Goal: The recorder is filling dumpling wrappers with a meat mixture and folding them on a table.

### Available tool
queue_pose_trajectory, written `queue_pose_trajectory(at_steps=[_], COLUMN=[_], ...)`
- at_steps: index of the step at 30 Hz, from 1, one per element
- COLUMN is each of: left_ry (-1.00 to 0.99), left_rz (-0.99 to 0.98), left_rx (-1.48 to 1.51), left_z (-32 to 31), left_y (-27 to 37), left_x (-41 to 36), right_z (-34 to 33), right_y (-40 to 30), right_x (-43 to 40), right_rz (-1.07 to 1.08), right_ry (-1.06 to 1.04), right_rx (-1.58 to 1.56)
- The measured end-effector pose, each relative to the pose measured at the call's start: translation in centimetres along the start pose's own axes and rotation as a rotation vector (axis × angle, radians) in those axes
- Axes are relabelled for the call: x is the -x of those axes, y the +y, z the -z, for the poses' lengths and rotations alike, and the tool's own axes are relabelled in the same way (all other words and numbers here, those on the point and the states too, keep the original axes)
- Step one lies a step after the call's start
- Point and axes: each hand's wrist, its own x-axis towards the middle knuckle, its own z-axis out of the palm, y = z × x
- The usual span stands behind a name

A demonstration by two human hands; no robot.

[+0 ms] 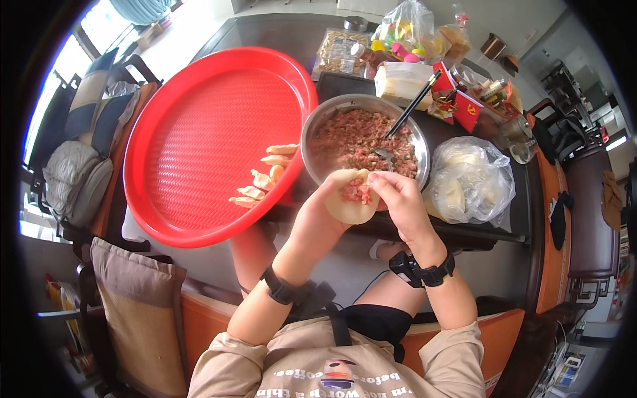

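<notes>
A round dough wrapper (348,211) with pink minced meat on it lies across my left hand (318,211), whose thumb rests at its left edge. The fingertips of my right hand (402,199) pinch the wrapper's upper right edge. Just beyond my hands stands a steel bowl (308,160) of minced filling (348,132), with black chopsticks (414,103) and a metal spoon (385,154) in it. On the left, a large red plastic tray (209,134) holds several folded dumplings (262,179) near its right rim. A clear plastic bag (470,181) with pale dough pieces lies right of the bowl.
Beyond the bowl on the dark table (234,37) are a tissue pack (404,82), a bottle (366,52), packaged food (341,49) and a filled plastic bag (409,25). A glass jug (520,137) stands near the table's right edge. A cushion (137,308) rests at the lower left.
</notes>
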Motion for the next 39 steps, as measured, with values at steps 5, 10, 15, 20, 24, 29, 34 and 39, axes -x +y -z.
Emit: queue_pose_trajectory(at_steps=[5,10,15,20,24,29,34,39], left_ry=[0.115,0.129,0.195,0.1,0.118,0.1,0.157,0.162], left_rz=[0.017,-0.006,0.009,-0.002,0.023,0.016,0.026,0.05], left_rx=[0.052,0.163,0.228,0.28,0.36,0.328,0.324,0.332], left_z=[-1.0,0.0,-0.5,0.0,-0.6,-0.3,-0.8,-1.3], left_y=[0.1,0.4,1.0,1.4,1.3,1.2,1.5,1.7], left_x=[0.0,-0.1,0.2,0.7,0.8,0.9,1.1,1.6], right_z=[-0.4,-1.9,-2.0,-2.0,-1.6,-1.2,-0.5,-0.4], right_y=[1.3,0.3,0.9,0.8,0.4,0.1,0.2,0.0], right_x=[-0.7,0.1,0.6,1.4,1.7,2.2,2.5,2.6], right_rz=[0.235,0.723,1.048,1.087,1.137,1.155,1.185,1.305], right_ry=[0.106,0.19,0.075,0.009,-0.067,-0.121,-0.153,-0.11], right_rx=[0.179,0.708,0.992,1.078,1.234,1.347,1.448,1.409])
